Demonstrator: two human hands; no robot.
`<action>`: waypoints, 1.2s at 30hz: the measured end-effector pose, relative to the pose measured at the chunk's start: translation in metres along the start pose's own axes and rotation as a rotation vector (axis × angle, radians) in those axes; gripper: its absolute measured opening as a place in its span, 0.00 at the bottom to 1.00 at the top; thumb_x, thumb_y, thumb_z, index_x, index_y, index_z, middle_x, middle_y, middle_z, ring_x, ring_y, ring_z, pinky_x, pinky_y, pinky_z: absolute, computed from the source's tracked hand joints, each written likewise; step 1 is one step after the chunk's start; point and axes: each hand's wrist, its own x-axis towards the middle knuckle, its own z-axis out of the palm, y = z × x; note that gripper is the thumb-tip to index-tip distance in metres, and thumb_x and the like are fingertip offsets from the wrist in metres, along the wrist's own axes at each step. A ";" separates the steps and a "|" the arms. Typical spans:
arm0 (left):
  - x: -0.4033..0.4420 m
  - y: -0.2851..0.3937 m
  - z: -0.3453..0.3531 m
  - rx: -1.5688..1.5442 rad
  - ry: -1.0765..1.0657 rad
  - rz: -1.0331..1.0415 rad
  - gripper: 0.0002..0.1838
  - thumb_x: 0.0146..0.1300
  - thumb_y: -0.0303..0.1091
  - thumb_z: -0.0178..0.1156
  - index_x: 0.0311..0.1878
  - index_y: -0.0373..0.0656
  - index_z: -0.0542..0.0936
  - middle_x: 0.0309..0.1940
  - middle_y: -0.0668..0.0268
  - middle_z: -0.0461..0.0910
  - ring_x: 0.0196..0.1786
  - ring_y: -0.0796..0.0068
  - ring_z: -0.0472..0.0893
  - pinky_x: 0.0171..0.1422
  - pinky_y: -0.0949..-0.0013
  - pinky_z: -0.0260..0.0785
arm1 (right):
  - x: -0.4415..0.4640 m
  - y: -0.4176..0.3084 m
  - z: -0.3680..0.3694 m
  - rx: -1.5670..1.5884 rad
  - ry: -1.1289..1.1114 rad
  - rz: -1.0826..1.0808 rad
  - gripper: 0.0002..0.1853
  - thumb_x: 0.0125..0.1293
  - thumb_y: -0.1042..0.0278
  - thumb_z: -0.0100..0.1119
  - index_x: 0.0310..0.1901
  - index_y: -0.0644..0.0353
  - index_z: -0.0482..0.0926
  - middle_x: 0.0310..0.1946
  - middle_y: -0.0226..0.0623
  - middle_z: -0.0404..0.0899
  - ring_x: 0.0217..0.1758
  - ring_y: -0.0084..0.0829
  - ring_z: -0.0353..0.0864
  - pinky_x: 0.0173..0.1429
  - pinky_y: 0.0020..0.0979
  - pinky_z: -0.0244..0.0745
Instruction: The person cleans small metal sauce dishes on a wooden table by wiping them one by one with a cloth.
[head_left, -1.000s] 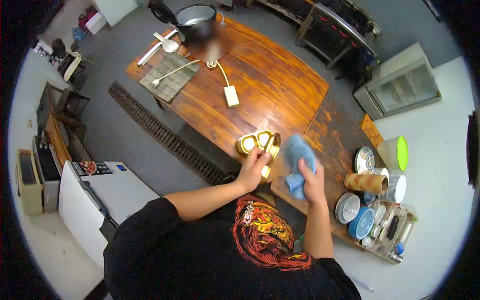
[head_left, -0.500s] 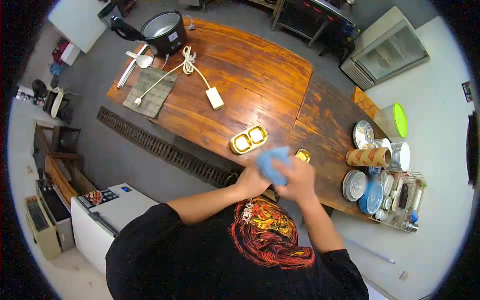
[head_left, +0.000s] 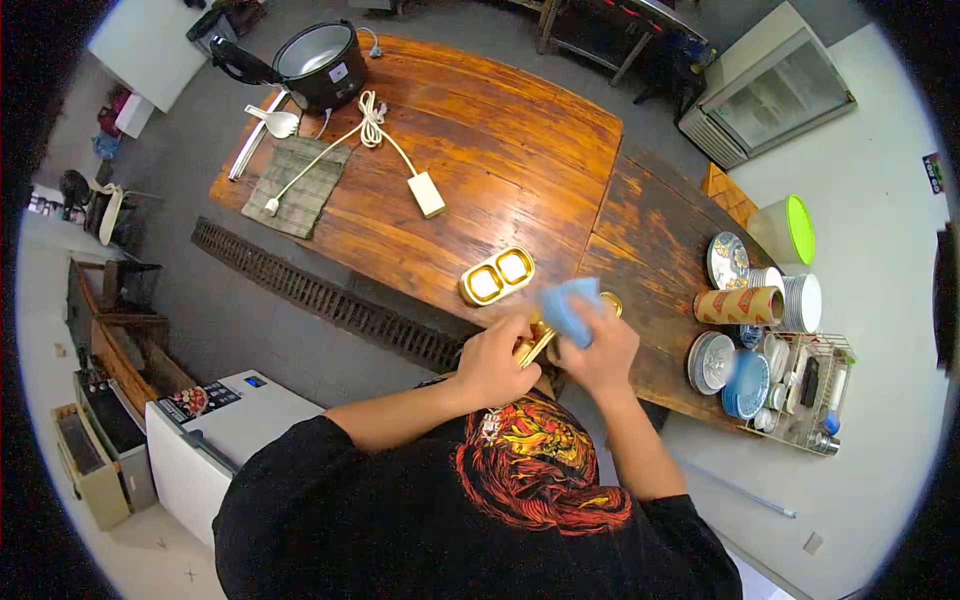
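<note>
My left hand (head_left: 495, 358) is closed round a shiny gold-coloured metal piece (head_left: 537, 346), whose full shape is hidden by my fingers. In my right hand (head_left: 602, 355) is a crumpled blue cloth (head_left: 568, 310), blurred by motion and close beside the metal piece. Both hands are in front of my body at the table's near edge. Just beyond them a two-compartment dish (head_left: 498, 277) with gold insides stands on the wooden table (head_left: 480, 160). Another gold-coloured item (head_left: 611, 301) is partly hidden behind the cloth and right hand.
At the table's far left are a black rice cooker (head_left: 320, 70), a white rice paddle (head_left: 274, 121), a folded greenish cloth (head_left: 297, 187) and a white power strip (head_left: 426, 195). Stacked plates (head_left: 711, 362), a cardboard tube (head_left: 738, 306) and a wire dish rack (head_left: 805, 400) stand on the right.
The blue cloth and right hand have shifted slightly right. My left hand has turned and moved a little, bringing the gold metal piece into view.
</note>
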 end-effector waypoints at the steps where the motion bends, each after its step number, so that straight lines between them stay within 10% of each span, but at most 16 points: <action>1: 0.000 0.003 -0.003 0.025 -0.031 0.003 0.14 0.49 0.32 0.58 0.39 0.43 0.71 0.32 0.57 0.75 0.29 0.49 0.74 0.33 0.54 0.67 | -0.003 0.007 0.003 0.008 0.056 0.073 0.24 0.47 0.64 0.62 0.50 0.45 0.83 0.34 0.37 0.79 0.27 0.47 0.77 0.30 0.37 0.73; 12: 0.003 0.004 0.000 -0.103 -0.068 0.246 0.13 0.47 0.29 0.57 0.38 0.42 0.70 0.29 0.60 0.72 0.26 0.53 0.71 0.30 0.59 0.64 | -0.012 0.020 -0.006 0.174 0.092 -0.069 0.25 0.50 0.67 0.58 0.55 0.55 0.80 0.42 0.42 0.82 0.30 0.44 0.79 0.34 0.33 0.76; 16: 0.008 0.001 0.001 -0.166 0.029 0.490 0.13 0.47 0.28 0.58 0.38 0.42 0.71 0.29 0.61 0.73 0.25 0.55 0.70 0.30 0.59 0.63 | -0.028 0.033 0.004 1.049 -0.275 0.649 0.24 0.54 0.70 0.55 0.55 0.62 0.78 0.43 0.41 0.82 0.32 0.36 0.79 0.39 0.29 0.75; 21: 0.021 0.003 0.013 -0.203 0.375 0.689 0.12 0.47 0.30 0.59 0.36 0.41 0.71 0.31 0.57 0.74 0.31 0.55 0.71 0.38 0.63 0.66 | -0.028 -0.004 0.002 1.444 -0.214 0.813 0.19 0.57 0.71 0.54 0.51 0.65 0.78 0.39 0.36 0.81 0.35 0.29 0.77 0.43 0.25 0.74; 24: 0.028 -0.005 0.005 -0.013 0.348 0.648 0.12 0.53 0.29 0.56 0.42 0.39 0.72 0.37 0.57 0.76 0.37 0.59 0.73 0.46 0.66 0.68 | -0.030 -0.005 0.008 1.400 -0.354 0.787 0.19 0.57 0.71 0.55 0.51 0.65 0.78 0.39 0.36 0.82 0.35 0.29 0.77 0.43 0.25 0.73; 29: 0.061 -0.033 0.014 -0.625 0.450 0.078 0.10 0.65 0.27 0.50 0.48 0.36 0.70 0.38 0.56 0.74 0.34 0.62 0.71 0.45 0.62 0.67 | -0.038 0.000 0.029 1.336 -0.595 0.703 0.19 0.56 0.71 0.56 0.50 0.65 0.78 0.37 0.36 0.82 0.35 0.27 0.77 0.43 0.24 0.73; 36: 0.118 -0.127 -0.005 0.152 0.087 -0.058 0.12 0.62 0.29 0.57 0.47 0.34 0.79 0.40 0.50 0.80 0.41 0.51 0.78 0.48 0.57 0.71 | -0.046 0.040 0.059 1.400 -0.364 0.860 0.19 0.57 0.71 0.55 0.51 0.65 0.78 0.38 0.36 0.82 0.35 0.26 0.77 0.41 0.24 0.73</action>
